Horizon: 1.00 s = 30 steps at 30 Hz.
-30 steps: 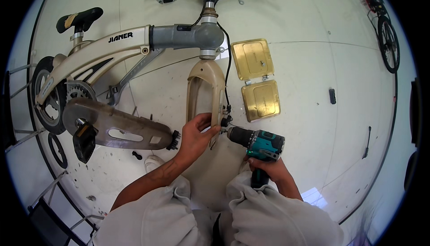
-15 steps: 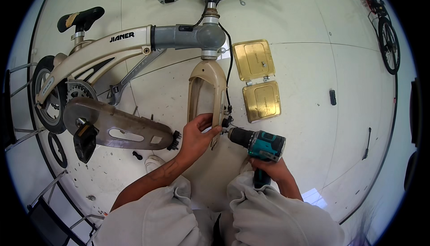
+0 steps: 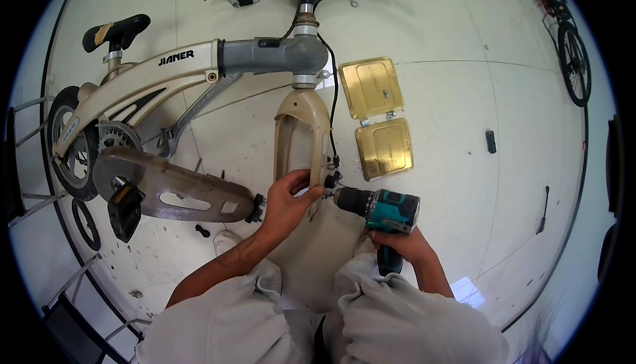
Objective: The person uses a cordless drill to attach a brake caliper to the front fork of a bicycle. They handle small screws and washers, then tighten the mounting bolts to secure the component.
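Left hand (image 3: 288, 203) closed on the fork (image 3: 303, 105) — right hand (image 3: 405, 243) gripping the drill (image 3: 392, 211).

That hinged tin (image 3: 384, 149) gleams like polished gold metal; the power drill (image 3: 392, 211) looks mostly plastic, the bicycle fork (image 3: 309, 107) smooth painted metal, the trousers (image 3: 424, 317) matt cloth.

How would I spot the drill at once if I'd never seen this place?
Find the cream bicycle frame and follow its wheel-less front fork down toward the person's knees. Just right of the fork's lower end, the right hand holds the drill, pointing left. Its teal-and-black body sets it apart from the gold case lying open beyond it.
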{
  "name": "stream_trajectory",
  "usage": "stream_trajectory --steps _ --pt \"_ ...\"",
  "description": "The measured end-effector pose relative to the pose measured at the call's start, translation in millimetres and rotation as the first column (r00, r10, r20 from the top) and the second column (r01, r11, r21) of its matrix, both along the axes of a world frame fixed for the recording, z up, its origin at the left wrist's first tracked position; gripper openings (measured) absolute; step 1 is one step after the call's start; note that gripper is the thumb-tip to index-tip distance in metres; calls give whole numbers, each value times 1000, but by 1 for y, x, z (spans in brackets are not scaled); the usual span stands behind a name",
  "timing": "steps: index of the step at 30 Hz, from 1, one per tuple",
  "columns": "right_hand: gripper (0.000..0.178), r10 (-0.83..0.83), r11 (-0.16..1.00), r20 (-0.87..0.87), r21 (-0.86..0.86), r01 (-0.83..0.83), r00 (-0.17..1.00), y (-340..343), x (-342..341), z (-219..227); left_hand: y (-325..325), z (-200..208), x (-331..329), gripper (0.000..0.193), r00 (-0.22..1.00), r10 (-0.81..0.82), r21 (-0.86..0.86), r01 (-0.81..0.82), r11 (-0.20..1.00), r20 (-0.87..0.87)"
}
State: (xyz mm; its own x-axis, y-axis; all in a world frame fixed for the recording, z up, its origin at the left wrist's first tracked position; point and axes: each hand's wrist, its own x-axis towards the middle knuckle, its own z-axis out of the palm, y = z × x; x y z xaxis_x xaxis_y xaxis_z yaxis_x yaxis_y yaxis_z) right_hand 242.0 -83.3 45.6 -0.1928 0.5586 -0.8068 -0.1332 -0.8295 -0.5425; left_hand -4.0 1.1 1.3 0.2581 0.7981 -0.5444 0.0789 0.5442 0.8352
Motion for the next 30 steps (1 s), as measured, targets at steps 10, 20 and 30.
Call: stream_trajectory --steps 10,20,30 --pt "25 -8 1000 -29 -9 8 1000 -3 4 -5 -2 16 1 21 959 -97 65 119 991 -268" --pt "18 -202 970 -170 -175 172 965 -16 0 -21 -2 8 1 15 978 -32 71 47 996 -207" --pt "21 -147 986 -34 -82 144 989 -9 -5 6 -4 9 4 19 981 -12 99 31 995 -191"
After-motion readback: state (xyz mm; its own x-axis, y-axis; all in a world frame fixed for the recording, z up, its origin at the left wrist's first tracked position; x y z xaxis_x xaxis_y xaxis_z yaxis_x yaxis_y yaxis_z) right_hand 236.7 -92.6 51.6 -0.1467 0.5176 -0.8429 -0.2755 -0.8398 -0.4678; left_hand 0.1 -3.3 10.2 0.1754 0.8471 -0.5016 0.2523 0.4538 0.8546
